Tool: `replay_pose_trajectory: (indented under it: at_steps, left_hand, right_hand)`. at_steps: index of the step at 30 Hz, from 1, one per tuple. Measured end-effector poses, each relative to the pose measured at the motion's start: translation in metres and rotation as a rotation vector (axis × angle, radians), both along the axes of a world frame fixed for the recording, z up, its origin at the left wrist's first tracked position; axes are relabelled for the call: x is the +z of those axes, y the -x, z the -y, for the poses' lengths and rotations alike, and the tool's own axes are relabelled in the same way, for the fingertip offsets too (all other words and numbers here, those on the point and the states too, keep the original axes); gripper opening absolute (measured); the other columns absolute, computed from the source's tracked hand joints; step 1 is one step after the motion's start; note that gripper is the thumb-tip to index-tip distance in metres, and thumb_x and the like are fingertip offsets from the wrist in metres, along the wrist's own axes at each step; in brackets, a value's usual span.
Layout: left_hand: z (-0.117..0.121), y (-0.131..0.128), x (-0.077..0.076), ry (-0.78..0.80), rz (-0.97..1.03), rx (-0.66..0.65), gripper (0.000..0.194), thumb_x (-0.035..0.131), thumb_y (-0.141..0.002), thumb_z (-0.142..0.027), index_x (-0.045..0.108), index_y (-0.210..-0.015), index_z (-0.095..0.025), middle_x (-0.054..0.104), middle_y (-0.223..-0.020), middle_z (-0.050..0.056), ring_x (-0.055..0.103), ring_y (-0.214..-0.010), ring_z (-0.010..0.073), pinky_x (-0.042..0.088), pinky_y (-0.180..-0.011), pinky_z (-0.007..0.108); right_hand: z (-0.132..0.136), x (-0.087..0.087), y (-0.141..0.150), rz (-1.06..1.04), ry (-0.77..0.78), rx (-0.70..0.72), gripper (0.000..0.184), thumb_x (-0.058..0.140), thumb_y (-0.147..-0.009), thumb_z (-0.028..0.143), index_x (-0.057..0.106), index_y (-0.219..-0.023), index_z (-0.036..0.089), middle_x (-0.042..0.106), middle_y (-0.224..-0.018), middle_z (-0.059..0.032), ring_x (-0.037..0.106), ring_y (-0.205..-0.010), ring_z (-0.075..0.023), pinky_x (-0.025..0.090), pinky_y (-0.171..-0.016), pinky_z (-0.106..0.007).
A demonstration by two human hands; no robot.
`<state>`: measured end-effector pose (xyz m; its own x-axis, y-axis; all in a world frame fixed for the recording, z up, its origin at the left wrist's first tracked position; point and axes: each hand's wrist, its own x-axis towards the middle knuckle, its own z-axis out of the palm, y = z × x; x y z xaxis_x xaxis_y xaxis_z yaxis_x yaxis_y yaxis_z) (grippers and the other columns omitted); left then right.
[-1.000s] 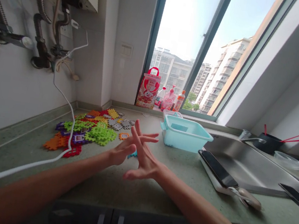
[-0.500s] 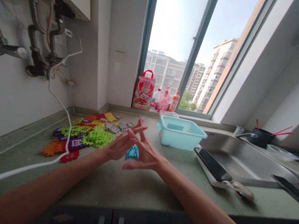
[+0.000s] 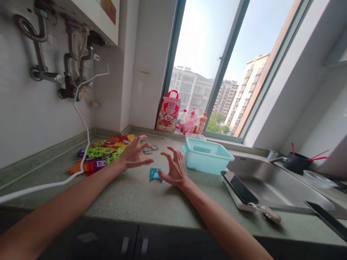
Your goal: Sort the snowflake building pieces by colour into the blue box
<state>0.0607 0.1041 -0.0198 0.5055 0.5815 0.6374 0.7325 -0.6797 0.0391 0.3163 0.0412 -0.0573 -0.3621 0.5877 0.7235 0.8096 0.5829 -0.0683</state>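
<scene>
My left hand is open, fingers spread, over the right edge of a pile of colourful plastic interlocking pieces. An orange piece shows just beyond its thumb. Across a gap, my right hand is open as well, its fingers curved and apart. By the right thumb a blue interlocking piece lies on the counter; whether the thumb touches it I cannot tell. Grey pieces lie behind and between the hands.
A turquoise basin stands behind my right hand, left of the steel sink. A black phone rests on a white object. A white cable crosses the counter at left. Bottles and a red-handled bag line the windowsill.
My hands, together around the blue piece before, have come apart, the left moving left towards the pile. The blue piece now lies on the counter. The view has shifted slightly.
</scene>
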Motion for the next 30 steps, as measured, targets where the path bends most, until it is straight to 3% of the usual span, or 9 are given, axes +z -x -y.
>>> replay_pose_trajectory:
  at_steps: [3,6,8,13,16,19,21,25,30]
  left_hand:
    - [0.002,0.008,0.008,-0.088,0.02,0.07,0.048,0.064,-0.087,-0.067,0.069,-0.092,-0.019,0.067,-0.105,0.012,0.065,-0.091,0.0261,0.051,-0.075,0.034]
    - [-0.01,0.02,0.018,-0.093,0.052,0.169,0.038,0.058,-0.09,-0.044,0.058,-0.062,-0.019,0.055,-0.061,0.004,0.052,-0.061,0.0187,0.036,-0.06,0.029]
    - [-0.021,0.035,0.028,-0.067,0.069,0.195,0.037,0.054,-0.088,-0.03,0.049,-0.053,-0.019,0.043,-0.05,0.001,0.042,-0.053,0.0155,0.028,-0.058,0.029]
    - [-0.025,0.099,0.042,-0.163,0.206,0.247,0.033,0.047,-0.088,-0.023,0.042,-0.056,-0.019,0.037,-0.054,-0.002,0.037,-0.054,0.0119,0.024,-0.06,0.029]
    - [-0.013,0.141,0.03,-0.143,0.175,0.267,0.035,0.05,-0.094,-0.039,0.048,-0.065,-0.02,0.046,-0.06,-0.002,0.043,-0.058,0.0134,0.031,-0.063,0.028]
    - [-0.008,0.17,0.015,-0.01,0.14,0.255,0.032,0.05,-0.097,-0.049,0.06,-0.084,-0.021,0.063,-0.083,0.002,0.059,-0.078,0.0193,0.043,-0.077,0.031]
    - [-0.01,0.179,0.009,0.062,0.175,0.245,0.036,0.041,-0.101,-0.048,0.063,-0.094,-0.021,0.068,-0.095,0.005,0.063,-0.094,0.023,0.046,-0.09,0.035]
    - [-0.017,0.177,0.006,0.132,0.131,0.217,0.051,0.029,-0.104,-0.052,0.067,-0.099,-0.019,0.072,-0.104,0.008,0.063,-0.106,0.0257,0.045,-0.104,0.04]
    - [-0.016,0.174,0.004,0.162,0.094,0.231,0.062,0.022,-0.104,-0.059,0.07,-0.104,-0.02,0.073,-0.111,0.009,0.064,-0.11,0.0266,0.046,-0.108,0.042]
  right_hand:
    - [0.008,0.004,-0.002,-0.007,-0.063,0.015,0.059,0.075,-0.072,0.046,0.064,-0.124,0.022,0.053,-0.138,-0.0155,0.052,-0.124,-0.0351,0.037,-0.109,-0.054]
    - [0.015,0.008,0.002,0.052,-0.055,0.04,0.052,0.076,-0.074,0.046,0.066,-0.119,0.021,0.059,-0.129,-0.0137,0.057,-0.11,-0.0302,0.041,-0.102,-0.048]
    - [0.019,0.011,0.01,0.123,-0.015,0.07,0.056,0.076,-0.077,0.053,0.067,-0.122,0.022,0.062,-0.127,-0.0129,0.06,-0.106,-0.0278,0.043,-0.098,-0.044]
    - [0.029,0.016,0.028,0.281,0.167,0.032,0.069,0.068,-0.083,0.075,0.066,-0.135,0.03,0.071,-0.118,-0.0088,0.069,-0.099,-0.0267,0.05,-0.087,-0.036]
    - [0.027,0.016,0.03,0.307,0.259,-0.048,0.06,0.063,-0.088,0.073,0.071,-0.128,0.03,0.075,-0.108,-0.0082,0.073,-0.094,-0.0274,0.053,-0.082,-0.035]
    - [0.019,0.016,0.023,0.284,0.306,-0.06,0.041,0.062,-0.094,0.06,0.075,-0.12,0.03,0.076,-0.11,-0.0079,0.074,-0.094,-0.0257,0.054,-0.084,-0.033]
    - [0.012,0.014,0.015,0.256,0.324,-0.004,0.034,0.065,-0.094,0.05,0.075,-0.12,0.03,0.076,-0.115,-0.0076,0.074,-0.099,-0.0249,0.054,-0.088,-0.033]
    - [-0.002,0.01,-0.004,0.192,0.321,0.188,0.04,0.069,-0.092,0.041,0.072,-0.13,0.027,0.077,-0.117,-0.0087,0.071,-0.109,-0.0262,0.055,-0.097,-0.038]
    - [-0.01,0.006,-0.013,0.12,0.382,0.172,0.053,0.077,-0.084,0.04,0.07,-0.135,0.025,0.079,-0.114,-0.0084,0.071,-0.108,-0.0282,0.055,-0.097,-0.042]
